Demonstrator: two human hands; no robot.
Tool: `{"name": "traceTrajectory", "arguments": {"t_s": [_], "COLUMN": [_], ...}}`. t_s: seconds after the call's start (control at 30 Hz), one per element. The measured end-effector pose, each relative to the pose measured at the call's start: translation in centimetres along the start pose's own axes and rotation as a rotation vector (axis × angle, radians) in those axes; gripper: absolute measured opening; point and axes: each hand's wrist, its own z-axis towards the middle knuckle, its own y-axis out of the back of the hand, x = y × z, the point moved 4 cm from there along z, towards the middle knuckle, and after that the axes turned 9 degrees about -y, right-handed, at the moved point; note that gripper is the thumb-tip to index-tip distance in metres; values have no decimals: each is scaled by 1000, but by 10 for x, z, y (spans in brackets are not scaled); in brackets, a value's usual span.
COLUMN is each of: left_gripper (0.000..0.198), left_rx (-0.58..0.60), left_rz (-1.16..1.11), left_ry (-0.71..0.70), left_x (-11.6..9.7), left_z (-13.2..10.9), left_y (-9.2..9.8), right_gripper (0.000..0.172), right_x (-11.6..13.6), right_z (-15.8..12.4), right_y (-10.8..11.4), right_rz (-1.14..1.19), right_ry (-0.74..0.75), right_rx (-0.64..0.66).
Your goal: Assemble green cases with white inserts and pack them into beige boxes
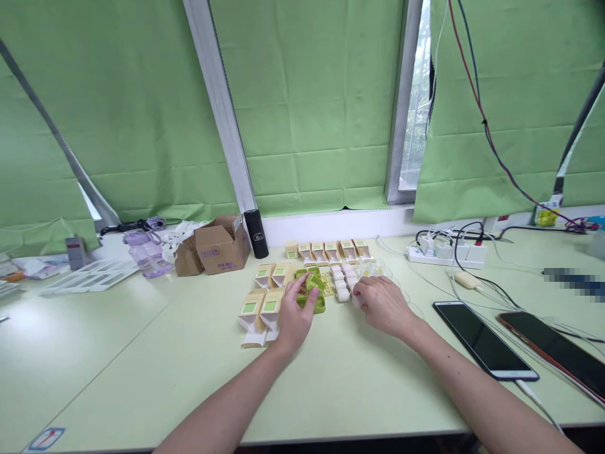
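Observation:
Between its thumb and fingers, my left hand (297,310) grips a small green case (314,282), tilted above the table. More green cases (317,304) lie just under and behind it. My right hand (380,304) is closed at the right end of two rows of small white and pink pieces (341,287); its fingertips hide what they hold, if anything. Round clear plastic pieces (373,269) lie behind that hand. Small yellow pieces (327,284) sit between the green cases and the white rows. Open cardboard boxes with green windows (250,315) stand left of my left hand.
A row of similar small boxes (333,252) runs along the back. Farther left are a black bottle (256,234), a brown carton (222,246) and a purple water bottle (147,253). Two phones (484,340), charging cables and a power strip (447,255) occupy the right side.

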Motion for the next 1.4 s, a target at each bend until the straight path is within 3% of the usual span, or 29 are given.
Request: {"name": "traceTrajectory", "arguments": {"t_s": [0.3,0.57,0.8,1.1,1.27,1.4], "left_gripper": [53,51,52,58,59,56], "left_rx": [16,14,26,91,117,131], "left_rz": [-21,-3,-117,-318,-444,-487], "left_ry": [2,11,31,133,180,178], "left_x": [1,-2,4,9,0,-8], "left_z": [0,0,0,2,2,1], "left_y": [0,0,-1,-5,-8,-10], "right_gripper": [18,37,36,20,21,30], "right_x": [3,-4,-10,-11,-8,5], "right_z": [-2,2,4,4,1,0], "right_y": [-10,-11,-12,4,6,8], "right_rz": [-89,-77,-63,100,252,525], "right_ry": [28,-29,-69,-142,-54,146], "right_rx": [13,-14,-22,-165,-264,-364]}}
